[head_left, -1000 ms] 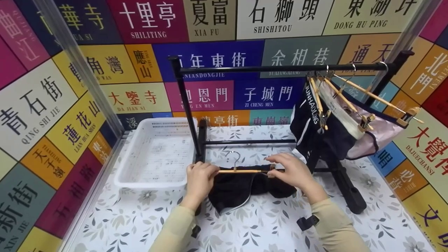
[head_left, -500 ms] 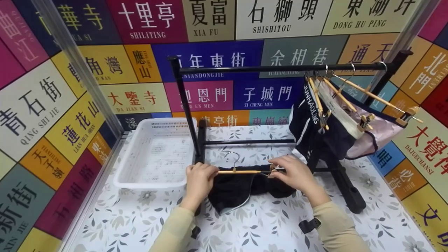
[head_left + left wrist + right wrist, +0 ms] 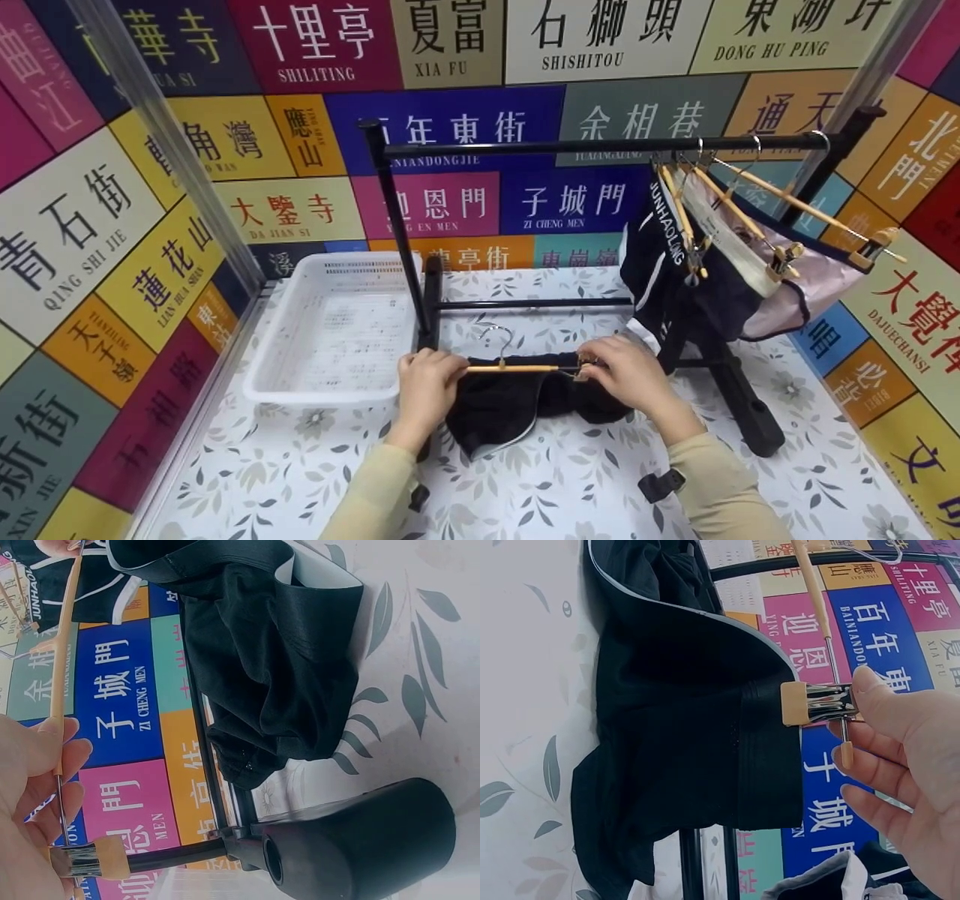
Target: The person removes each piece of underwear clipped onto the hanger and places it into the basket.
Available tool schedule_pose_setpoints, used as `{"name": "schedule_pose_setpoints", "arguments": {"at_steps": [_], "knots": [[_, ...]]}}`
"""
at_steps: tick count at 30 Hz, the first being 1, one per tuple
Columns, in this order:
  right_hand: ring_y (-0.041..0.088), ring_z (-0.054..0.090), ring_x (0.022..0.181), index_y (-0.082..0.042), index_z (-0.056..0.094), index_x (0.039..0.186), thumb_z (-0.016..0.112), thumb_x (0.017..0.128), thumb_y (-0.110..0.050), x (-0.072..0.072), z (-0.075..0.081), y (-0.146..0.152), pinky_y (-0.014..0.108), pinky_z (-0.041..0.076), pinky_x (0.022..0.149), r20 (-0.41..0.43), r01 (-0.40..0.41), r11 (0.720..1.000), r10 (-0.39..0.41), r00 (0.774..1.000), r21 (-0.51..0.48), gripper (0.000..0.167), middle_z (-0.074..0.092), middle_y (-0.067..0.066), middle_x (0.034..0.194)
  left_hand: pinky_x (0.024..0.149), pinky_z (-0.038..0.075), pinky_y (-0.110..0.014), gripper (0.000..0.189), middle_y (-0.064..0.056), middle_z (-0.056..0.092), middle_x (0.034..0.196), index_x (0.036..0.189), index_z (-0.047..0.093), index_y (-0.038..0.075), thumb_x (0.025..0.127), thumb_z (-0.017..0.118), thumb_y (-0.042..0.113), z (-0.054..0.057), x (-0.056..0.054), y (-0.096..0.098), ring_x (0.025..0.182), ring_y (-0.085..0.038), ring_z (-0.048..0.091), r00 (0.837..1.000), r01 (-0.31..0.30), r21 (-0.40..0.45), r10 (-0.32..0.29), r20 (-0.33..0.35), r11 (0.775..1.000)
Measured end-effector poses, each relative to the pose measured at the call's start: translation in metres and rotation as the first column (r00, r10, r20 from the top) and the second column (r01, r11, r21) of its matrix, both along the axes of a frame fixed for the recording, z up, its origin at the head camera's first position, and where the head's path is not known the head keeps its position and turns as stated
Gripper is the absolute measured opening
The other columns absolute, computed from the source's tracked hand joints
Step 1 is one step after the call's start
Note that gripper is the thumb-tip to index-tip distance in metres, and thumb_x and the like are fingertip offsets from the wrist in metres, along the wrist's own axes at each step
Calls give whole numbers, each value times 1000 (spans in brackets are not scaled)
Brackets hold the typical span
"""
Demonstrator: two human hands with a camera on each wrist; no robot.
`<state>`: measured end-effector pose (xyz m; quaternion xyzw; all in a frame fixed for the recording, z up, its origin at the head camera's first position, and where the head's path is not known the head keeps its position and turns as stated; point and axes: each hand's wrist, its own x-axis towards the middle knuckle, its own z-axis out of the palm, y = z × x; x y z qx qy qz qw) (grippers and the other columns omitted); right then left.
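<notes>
A wooden trouser hanger (image 3: 517, 368) with a metal hook and clips lies level across a pair of black shorts (image 3: 495, 412) with pale edging. My left hand (image 3: 431, 379) grips the bar near its left end. In the left wrist view, the left clip (image 3: 90, 859) sits below the fingers, apart from the cloth. At the other end, my right hand (image 3: 622, 371) pinches the right clip (image 3: 817, 703) between thumb and fingers. That clip's wooden pads (image 3: 793, 703) overlap the waistband edge of the shorts in the right wrist view.
A black clothes rack (image 3: 525, 148) stands behind the hands. Several garments (image 3: 720, 255) hang on similar hangers at its right end. A white plastic basket (image 3: 262, 345) is to the left, on a leaf-patterned tabletop (image 3: 300, 472). Sign-covered walls (image 3: 450, 112) enclose the table.
My right thumb and fingers have come together on the right clip, and that hand has shifted slightly. The left hand, hanger and shorts have stayed nearly in place.
</notes>
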<state>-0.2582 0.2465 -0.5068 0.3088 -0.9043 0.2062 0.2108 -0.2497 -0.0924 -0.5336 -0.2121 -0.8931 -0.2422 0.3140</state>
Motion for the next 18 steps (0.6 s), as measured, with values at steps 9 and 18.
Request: {"name": "schedule_pose_setpoints", "arguments": {"at_steps": [9, 18], "knots": [[23, 62, 87, -10, 67, 96, 81, 78, -13, -1, 3, -1, 41, 48, 81, 14, -18, 1000, 18, 1000, -18, 23, 68, 2, 92, 82, 38, -47, 7, 4, 71, 84, 88, 76, 18, 83, 77, 14, 2, 1, 1, 79, -21, 58, 1000, -9, 2, 9, -6, 1000], [24, 62, 83, -10, 67, 94, 82, 77, -12, -2, 10, -4, 41, 49, 78, -8, -15, 999, 15, 1000, -28, 22, 67, 1, 86, 83, 38, -46, 7, 3, 72, 84, 89, 76, 18, 84, 77, 13, 8, 1, 0, 79, -20, 58, 1000, -11, 19, 11, 17, 1000]]}}
